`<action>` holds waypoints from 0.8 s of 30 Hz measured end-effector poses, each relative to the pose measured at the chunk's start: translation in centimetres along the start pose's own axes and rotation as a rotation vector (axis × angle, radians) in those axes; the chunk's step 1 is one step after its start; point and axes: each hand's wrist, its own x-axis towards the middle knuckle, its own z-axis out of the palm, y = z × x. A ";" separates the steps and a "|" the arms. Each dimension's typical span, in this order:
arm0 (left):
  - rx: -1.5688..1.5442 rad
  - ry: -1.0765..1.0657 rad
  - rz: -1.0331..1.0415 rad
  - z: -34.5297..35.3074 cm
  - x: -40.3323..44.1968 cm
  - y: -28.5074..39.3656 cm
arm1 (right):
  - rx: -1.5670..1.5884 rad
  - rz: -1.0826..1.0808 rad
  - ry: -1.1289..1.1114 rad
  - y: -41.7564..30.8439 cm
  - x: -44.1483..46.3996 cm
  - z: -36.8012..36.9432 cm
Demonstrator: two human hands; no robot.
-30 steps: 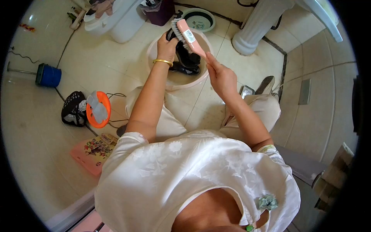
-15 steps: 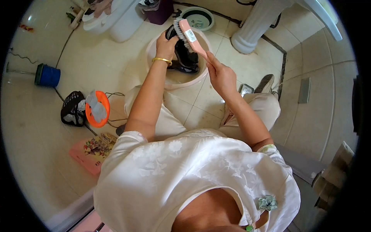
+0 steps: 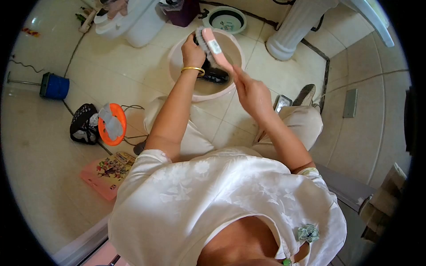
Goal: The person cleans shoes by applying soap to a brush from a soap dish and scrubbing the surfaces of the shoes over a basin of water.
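Note:
My left hand (image 3: 193, 53), with a gold bangle at the wrist, is closed on a black item that looks like a shoe (image 3: 206, 63). The hand and the brush hide most of it. My right hand (image 3: 254, 94) grips the handle of a pink scrubbing brush (image 3: 212, 46). Its pale bristles face left, against or very near the held shoe; exact contact is hard to see. Below both hands stands a pale pink basin (image 3: 240, 49) with cloudy water. Another dark, shoe-like thing (image 3: 216, 77) lies in it.
Behind the basin sit a smaller white-and-green basin (image 3: 241, 21) and a purple bin (image 3: 183, 17). A white pedestal (image 3: 282, 42) rises at right, with a metal tray (image 3: 282, 103) near my foot. Leftward are an orange ring-shaped item (image 3: 122, 116), a black bag (image 3: 82, 124) and a pink packet (image 3: 98, 178).
The brush has shifted slightly down and left along the held shoe. My right hand has moved a little downward, and my left hand now covers more of the shoe.

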 end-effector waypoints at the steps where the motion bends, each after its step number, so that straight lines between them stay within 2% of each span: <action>1: 0.032 -0.003 0.053 0.2 -0.1 0.1 | 0.005 0.014 0.014 0.4 0.7 0.1; 4: 0.124 0.023 0.227 0.5 -0.4 -0.3 | 0.056 0.028 0.045 1.0 2.3 0.6; 7: -0.111 0.009 0.040 0.3 0.5 -1.9 | 0.160 -0.040 0.045 0.5 -0.1 1.0; 8: -0.371 -0.011 -0.148 0.6 0.9 -2.0 | 0.185 -0.013 0.005 0.0 -0.7 1.1; 11: 0.087 -0.017 0.171 0.2 -0.2 -0.5 | 0.096 0.146 -0.040 1.0 2.5 0.7; 15: 0.029 0.013 0.068 0.0 0.0 -0.1 | 0.160 0.040 0.032 0.5 1.1 0.8; 16: -0.234 -0.024 -0.024 0.1 0.4 -0.8 | 0.176 -0.003 0.051 0.4 -0.1 1.2; 17: -0.124 -0.006 0.013 0.3 0.6 -1.5 | 0.192 -0.045 0.067 0.5 -0.6 1.5; 19: 0.101 0.008 0.080 0.2 0.1 -0.7 | 0.145 0.037 0.017 1.5 1.1 1.4; 21: 0.018 -0.005 0.086 0.3 0.1 -0.2 | 0.155 0.108 -0.021 0.9 2.6 0.4; 22: -0.003 -0.001 0.079 0.2 0.1 -0.1 | 0.161 0.195 -0.122 -0.1 2.3 -0.4; 23: -0.026 0.008 0.067 0.0 0.0 -0.1 | 0.160 0.150 -0.100 -0.5 1.3 -0.4; 24: -0.100 -0.013 -0.048 -0.3 0.1 0.2 | 0.158 0.099 -0.080 -0.8 0.2 -0.2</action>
